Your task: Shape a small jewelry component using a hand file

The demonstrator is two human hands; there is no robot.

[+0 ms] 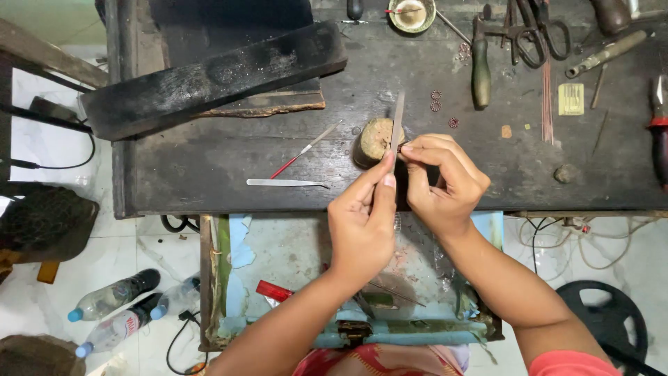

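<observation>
My left hand (362,219) grips a long thin metal file (397,120) that points away from me across the dark workbench (229,160). My right hand (440,177) pinches a tiny piece against the file, too small to make out. Both hands meet just in front of a small round wooden block (372,139) near the bench's front edge.
A red-handled needle file (305,150) and metal tweezers (285,183) lie left of the hands. A charred black block (209,76) sits at the back left. Scissors (539,31), a green-handled tool (480,66), small rings (436,101) and a bowl (411,14) lie farther back. An open drawer (278,251) sits below.
</observation>
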